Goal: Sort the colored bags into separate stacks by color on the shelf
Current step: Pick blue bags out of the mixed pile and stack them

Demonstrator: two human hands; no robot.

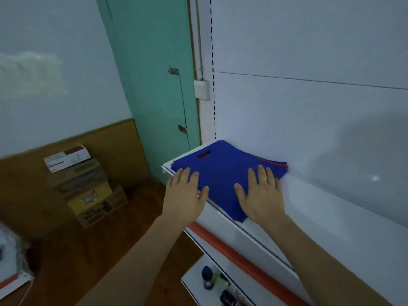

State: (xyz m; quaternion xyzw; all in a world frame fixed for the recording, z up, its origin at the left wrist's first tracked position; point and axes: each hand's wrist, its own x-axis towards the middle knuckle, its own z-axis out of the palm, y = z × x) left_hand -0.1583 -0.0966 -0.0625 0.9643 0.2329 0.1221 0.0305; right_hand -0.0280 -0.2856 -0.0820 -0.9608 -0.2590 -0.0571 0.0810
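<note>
A flat pile of blue bags (223,171) lies at the left end of the white shelf (326,208). Thin red edges of other bags (273,162) peek out along the pile's right side, and red shows through the top bag's handle slot. My left hand (185,195) lies flat with straight fingers on the pile's front left corner, at the shelf's edge. My right hand (262,195) presses flat on the front right part of the pile. Neither hand curls round a bag.
A green door (152,85) stands left of the shelf's back panel. Stacked cardboard boxes (86,188) sit on the wooden floor to the left. A lower shelf (194,281) below holds small dark bottles. An orange strip (240,259) runs along the shelf front.
</note>
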